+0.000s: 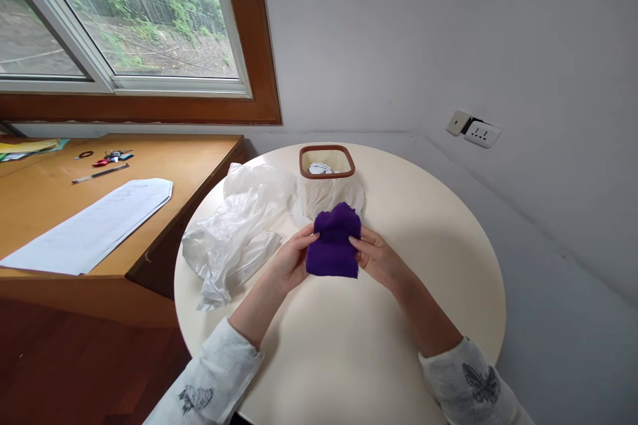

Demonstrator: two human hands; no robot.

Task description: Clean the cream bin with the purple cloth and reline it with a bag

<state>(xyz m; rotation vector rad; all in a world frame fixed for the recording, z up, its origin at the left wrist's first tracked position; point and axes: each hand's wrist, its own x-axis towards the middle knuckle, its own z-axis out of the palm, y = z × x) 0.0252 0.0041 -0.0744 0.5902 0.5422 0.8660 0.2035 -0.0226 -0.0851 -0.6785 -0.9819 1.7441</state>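
Between my two hands a purple cloth [333,246] is held up above the round table, its top edge uneven and its lower edge nearly straight. My left hand [295,257] pinches its left side, thumb on the near face. On the opposite side my right hand [376,255] grips it the same way. Just beyond the cloth stands a small bin [302,165] with a brown rim and a whitish plastic liner; crumpled white paper [319,168] lies inside. A crumpled white plastic bag [234,232] spreads over the table to the left of my left hand.
The cream round table [339,358] stands against the wall. At left, a wooden desk [199,153] holds white paper sheets [100,222], a dark pen-like strip [100,174], keys [113,157] and a black ring [86,155]. A wall socket [482,134] is at right.
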